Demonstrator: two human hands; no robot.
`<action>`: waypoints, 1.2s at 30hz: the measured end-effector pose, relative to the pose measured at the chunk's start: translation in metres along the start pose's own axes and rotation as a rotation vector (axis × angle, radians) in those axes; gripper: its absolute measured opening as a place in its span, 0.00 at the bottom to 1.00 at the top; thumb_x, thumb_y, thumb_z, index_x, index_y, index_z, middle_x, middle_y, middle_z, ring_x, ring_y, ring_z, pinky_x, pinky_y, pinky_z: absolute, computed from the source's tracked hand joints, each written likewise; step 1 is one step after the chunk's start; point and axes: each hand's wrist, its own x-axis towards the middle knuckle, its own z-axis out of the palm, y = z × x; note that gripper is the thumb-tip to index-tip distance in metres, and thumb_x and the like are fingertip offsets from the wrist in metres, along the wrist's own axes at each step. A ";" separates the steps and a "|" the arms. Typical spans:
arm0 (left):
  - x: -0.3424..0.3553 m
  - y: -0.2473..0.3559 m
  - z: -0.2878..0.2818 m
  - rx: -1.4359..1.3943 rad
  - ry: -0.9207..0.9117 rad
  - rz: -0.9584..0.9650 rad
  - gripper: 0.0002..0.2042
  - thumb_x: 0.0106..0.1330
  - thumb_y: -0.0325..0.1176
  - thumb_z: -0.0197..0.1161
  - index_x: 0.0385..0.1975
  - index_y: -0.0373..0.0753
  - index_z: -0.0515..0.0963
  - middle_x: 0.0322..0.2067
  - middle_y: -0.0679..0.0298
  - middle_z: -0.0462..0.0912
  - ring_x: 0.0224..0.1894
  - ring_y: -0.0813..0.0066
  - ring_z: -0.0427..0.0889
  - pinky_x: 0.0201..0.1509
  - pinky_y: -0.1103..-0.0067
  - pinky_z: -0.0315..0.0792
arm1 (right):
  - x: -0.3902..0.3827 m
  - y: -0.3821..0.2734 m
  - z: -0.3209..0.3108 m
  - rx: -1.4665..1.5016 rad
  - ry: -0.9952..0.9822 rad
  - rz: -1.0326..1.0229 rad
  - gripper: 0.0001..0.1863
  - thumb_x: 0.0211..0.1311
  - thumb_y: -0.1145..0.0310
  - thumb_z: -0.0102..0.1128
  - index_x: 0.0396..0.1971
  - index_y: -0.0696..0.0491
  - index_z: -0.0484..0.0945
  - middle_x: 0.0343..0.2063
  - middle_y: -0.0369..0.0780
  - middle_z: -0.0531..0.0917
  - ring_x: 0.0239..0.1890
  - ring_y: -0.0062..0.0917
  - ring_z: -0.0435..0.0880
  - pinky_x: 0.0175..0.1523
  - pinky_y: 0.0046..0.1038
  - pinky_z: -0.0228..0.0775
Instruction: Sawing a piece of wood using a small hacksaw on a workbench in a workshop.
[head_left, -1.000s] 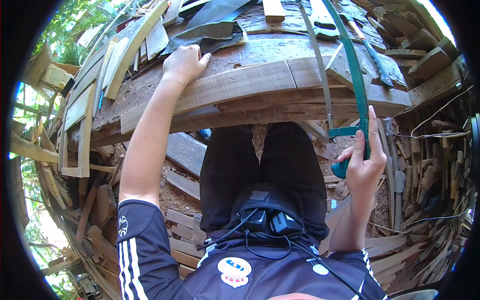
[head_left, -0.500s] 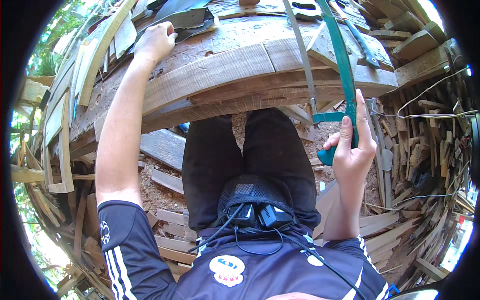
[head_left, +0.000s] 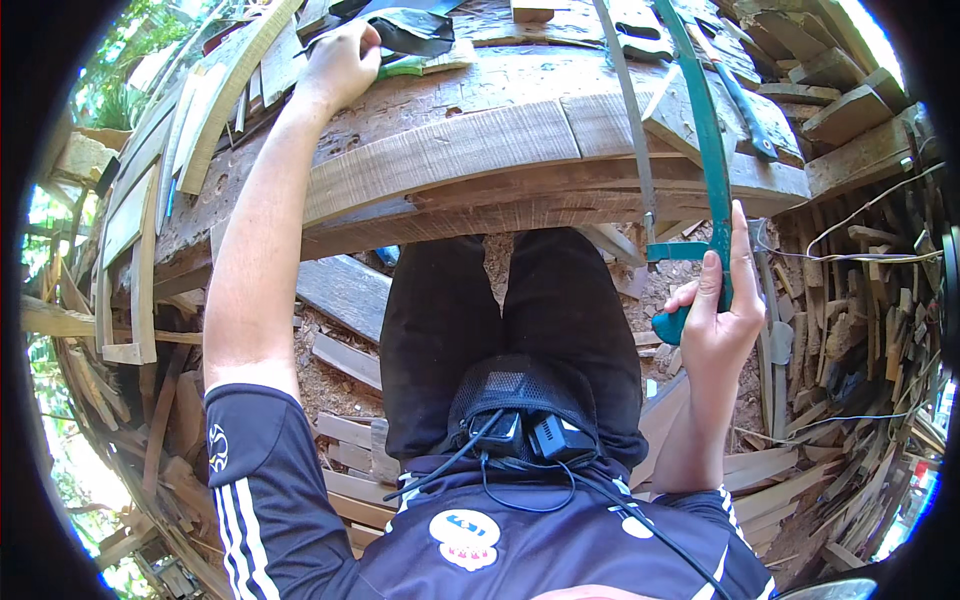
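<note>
At the far left of the workbench, my left hand [head_left: 340,68] is closed on a dark, flexible sheet [head_left: 418,32], perhaps rubber or cloth. The sheet is raised and bent; under its edge show a small pale wood piece [head_left: 455,57] and a bit of something green [head_left: 402,67]. On the right, my right hand [head_left: 722,318] grips the handle of a bow saw with a teal frame [head_left: 712,130]. Its index finger lies straight along the frame. The narrow saw blade [head_left: 628,100] points away from me, over the bench's front edge.
The thick wooden workbench [head_left: 450,140] spans the far side. A long dark-handled tool [head_left: 738,100] lies on it beyond the saw, near a wood block [head_left: 532,11]. Long slats [head_left: 240,80] lean at the left. Stacked offcuts [head_left: 860,300] and a loose wire [head_left: 880,257] are at the right.
My left hand has moved farther away and lifted the dark sheet, uncovering the pale wood piece and the green bit. The saw stays in my right hand; the whole view has shifted slightly.
</note>
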 end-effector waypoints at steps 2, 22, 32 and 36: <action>-0.005 0.002 -0.001 -0.015 -0.114 0.065 0.15 0.65 0.39 0.69 0.45 0.36 0.82 0.45 0.51 0.88 0.51 0.54 0.86 0.60 0.65 0.77 | 0.001 0.000 0.000 0.006 0.003 0.000 0.26 0.79 0.76 0.51 0.74 0.53 0.69 0.27 0.40 0.85 0.18 0.16 0.80 0.25 0.22 0.71; -0.057 0.105 -0.053 -0.042 -0.089 0.226 0.13 0.71 0.38 0.66 0.47 0.35 0.85 0.45 0.51 0.86 0.49 0.51 0.85 0.57 0.65 0.77 | -0.001 0.006 -0.003 0.002 0.000 -0.029 0.27 0.77 0.77 0.54 0.73 0.52 0.69 0.30 0.41 0.85 0.17 0.16 0.80 0.24 0.23 0.73; -0.085 0.155 -0.075 -0.121 -0.143 0.274 0.16 0.70 0.34 0.69 0.50 0.27 0.85 0.41 0.52 0.85 0.42 0.59 0.86 0.49 0.71 0.76 | -0.002 0.011 0.001 -0.063 0.006 -0.058 0.29 0.75 0.78 0.56 0.74 0.51 0.70 0.17 0.39 0.77 0.16 0.20 0.78 0.25 0.26 0.71; -0.103 0.181 -0.105 -0.234 -0.383 0.340 0.13 0.67 0.32 0.70 0.46 0.28 0.85 0.37 0.53 0.83 0.39 0.62 0.85 0.46 0.70 0.76 | -0.002 0.018 0.001 -0.091 0.043 -0.096 0.30 0.71 0.79 0.59 0.73 0.50 0.71 0.15 0.45 0.76 0.15 0.28 0.79 0.24 0.29 0.70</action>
